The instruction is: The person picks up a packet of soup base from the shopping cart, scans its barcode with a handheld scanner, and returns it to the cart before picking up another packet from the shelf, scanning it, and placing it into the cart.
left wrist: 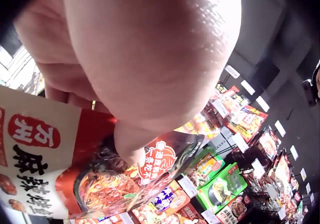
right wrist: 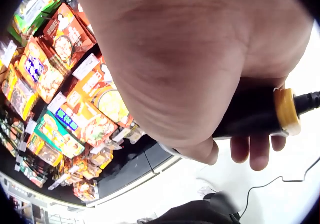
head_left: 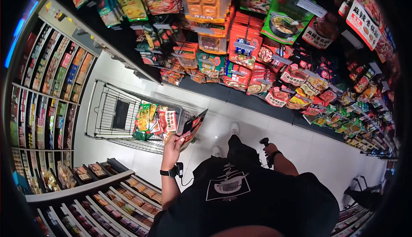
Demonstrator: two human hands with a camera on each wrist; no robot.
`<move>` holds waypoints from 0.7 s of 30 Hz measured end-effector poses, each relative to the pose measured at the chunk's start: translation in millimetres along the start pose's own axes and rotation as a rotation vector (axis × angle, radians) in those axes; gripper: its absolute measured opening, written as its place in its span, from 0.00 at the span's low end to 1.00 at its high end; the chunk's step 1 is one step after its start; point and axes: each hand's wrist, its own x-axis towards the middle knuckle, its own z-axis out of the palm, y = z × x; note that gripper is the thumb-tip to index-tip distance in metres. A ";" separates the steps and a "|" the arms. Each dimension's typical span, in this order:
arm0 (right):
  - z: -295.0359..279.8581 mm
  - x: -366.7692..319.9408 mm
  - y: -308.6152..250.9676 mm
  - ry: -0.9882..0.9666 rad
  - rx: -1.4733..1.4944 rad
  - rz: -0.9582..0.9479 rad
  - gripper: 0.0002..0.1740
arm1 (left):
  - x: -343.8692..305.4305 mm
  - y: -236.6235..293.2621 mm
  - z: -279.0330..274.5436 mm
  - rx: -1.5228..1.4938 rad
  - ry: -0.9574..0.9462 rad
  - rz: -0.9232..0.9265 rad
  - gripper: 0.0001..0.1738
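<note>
Left hand (head_left: 172, 149) pinches a red-and-beige food packet (left wrist: 107, 176) at the right end of the shopping cart (head_left: 124, 139), where other packets (head_left: 151, 119) lie; right hand (head_left: 271, 149) grips a black handheld device (right wrist: 255, 113) over the floor (head_left: 296, 144).

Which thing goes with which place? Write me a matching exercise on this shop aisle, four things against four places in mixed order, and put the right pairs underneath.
Things
1. Flat food packet with a cream, red and black front
2. Grey wire shopping cart
3. Black cylindrical handheld device with a yellow ring
4. Bright green pouch picturing a pot of food

Places
A. Gripped in the right hand
B. Hanging on the dark display rack
C. Pinched in the left hand
D. Standing on the pale tiled floor

Right pairs: 1-C, 2-D, 3-A, 4-B
</note>
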 end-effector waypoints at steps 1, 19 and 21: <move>6.1 -9.4 2.9 -0.017 -0.057 -0.018 0.12 | -8.5 -4.8 -4.0 -0.001 0.051 0.036 0.11; 32.0 -96.7 77.7 0.056 -0.011 0.024 0.16 | -62.3 -10.0 31.4 0.022 -0.042 0.217 0.14; 34.0 -85.3 113.3 0.011 -0.009 0.056 0.14 | -64.7 -1.5 43.9 -0.010 -0.032 0.223 0.13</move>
